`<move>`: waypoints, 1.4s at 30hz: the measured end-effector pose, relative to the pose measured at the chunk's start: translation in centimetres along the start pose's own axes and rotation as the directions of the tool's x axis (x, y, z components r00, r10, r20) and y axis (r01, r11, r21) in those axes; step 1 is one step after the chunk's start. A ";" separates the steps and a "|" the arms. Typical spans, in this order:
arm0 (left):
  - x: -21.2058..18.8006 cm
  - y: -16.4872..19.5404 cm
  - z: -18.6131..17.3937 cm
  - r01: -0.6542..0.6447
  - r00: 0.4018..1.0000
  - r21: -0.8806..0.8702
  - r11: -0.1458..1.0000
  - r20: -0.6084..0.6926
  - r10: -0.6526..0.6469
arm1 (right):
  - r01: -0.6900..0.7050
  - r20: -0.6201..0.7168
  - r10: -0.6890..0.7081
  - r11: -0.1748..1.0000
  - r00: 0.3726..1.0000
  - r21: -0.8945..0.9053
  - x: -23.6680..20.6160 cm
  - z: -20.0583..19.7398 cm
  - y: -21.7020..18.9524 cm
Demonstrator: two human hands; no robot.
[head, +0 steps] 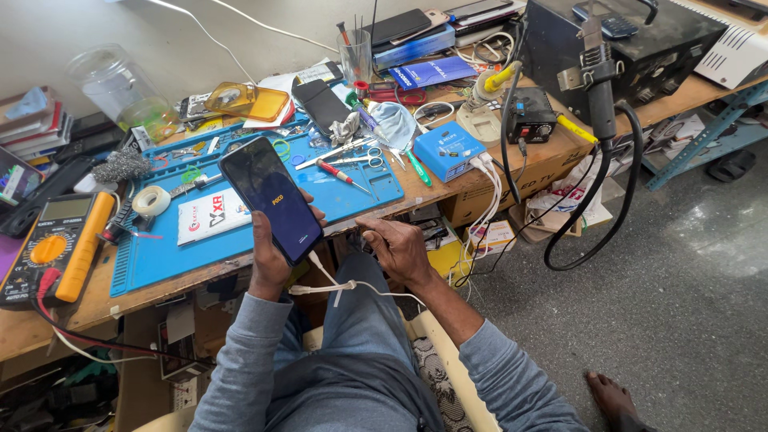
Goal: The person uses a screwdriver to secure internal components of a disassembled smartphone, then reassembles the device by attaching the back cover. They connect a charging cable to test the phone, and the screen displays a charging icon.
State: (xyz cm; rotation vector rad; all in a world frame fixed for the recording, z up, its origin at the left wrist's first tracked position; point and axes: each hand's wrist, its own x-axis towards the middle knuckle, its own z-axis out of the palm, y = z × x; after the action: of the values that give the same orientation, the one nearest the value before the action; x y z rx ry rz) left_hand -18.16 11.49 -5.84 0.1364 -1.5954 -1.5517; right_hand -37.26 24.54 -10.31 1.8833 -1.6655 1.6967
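The left hand point(270, 264) is gripping a glossy black phone point(272, 198) upright; the right hand point(398, 250) is pinching its thin white cable point(344, 286) just beside.

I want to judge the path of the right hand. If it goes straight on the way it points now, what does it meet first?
Probably the front edge of the workbench: the right hand points up-left toward it, just beside the smartphone in the left hand. Depth is unclear.
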 end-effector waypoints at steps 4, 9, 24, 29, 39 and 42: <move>0.1 -0.2 -0.2 -0.002 1.000 0.007 1.000 0.006 0.002 | 0.027 -0.015 -0.026 1.000 1.000 0.007 -0.1 0.1 0.1; 0.2 -0.4 -0.3 -0.023 1.000 0.033 0.999 0.009 0.022 | -0.013 0.008 0.013 1.000 1.000 0.019 -0.1 0.2 0.2; 0.2 -0.1 -0.1 -0.017 1.000 0.015 1.000 0.025 0.017 | 0.011 -0.016 -0.011 1.000 1.000 0.024 -0.1 0.2 0.1; 0.2 0.0 -0.1 -0.005 1.000 0.008 1.000 0.018 0.005 | -0.040 0.009 0.040 0.999 0.999 0.010 -0.1 0.1 0.1; -0.1 -0.3 -0.1 0.006 1.000 -0.007 1.000 0.006 -0.006 | -0.036 0.000 0.036 0.999 0.999 0.024 -0.3 0.1 0.3; -0.2 -1.0 -0.3 0.101 0.993 -0.126 0.987 -0.051 -0.108 | 0.014 -0.027 -0.014 1.000 1.000 -0.004 -0.4 0.1 0.4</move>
State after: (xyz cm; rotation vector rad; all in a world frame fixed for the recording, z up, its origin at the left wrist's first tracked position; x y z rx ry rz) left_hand -18.33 11.13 -6.83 0.1980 -1.4635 -1.7071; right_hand -37.39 24.58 -10.85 1.8577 -1.6411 1.7043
